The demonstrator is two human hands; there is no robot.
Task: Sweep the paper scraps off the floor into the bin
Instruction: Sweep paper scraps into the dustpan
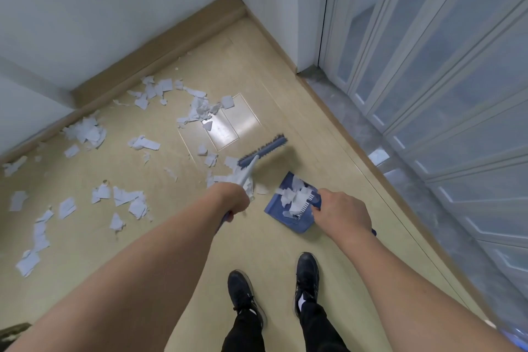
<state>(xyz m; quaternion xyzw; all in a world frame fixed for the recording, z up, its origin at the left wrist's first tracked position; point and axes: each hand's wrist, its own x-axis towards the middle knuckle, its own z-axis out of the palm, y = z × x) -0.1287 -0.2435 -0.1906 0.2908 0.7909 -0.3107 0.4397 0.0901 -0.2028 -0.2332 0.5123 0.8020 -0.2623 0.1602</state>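
Note:
My left hand (234,198) grips the pale handle of a blue broom (264,150), whose head is on the floor ahead of me, blurred with motion. My right hand (341,213) holds the handle of a blue dustpan (278,208) that rests on the floor just right of the broom handle. A few white scraps lie inside the pan. Many torn paper scraps (125,197) are scattered over the beige floor to the left and ahead, with clusters near the skirting (85,131) and in the middle (203,110). No bin is in view.
White walls with a wooden skirting (160,51) close the far side and form a corner. A white folding door (428,71) with frosted panes and a grey stone threshold (380,134) run along the right. My black shoes (307,274) stand behind the dustpan.

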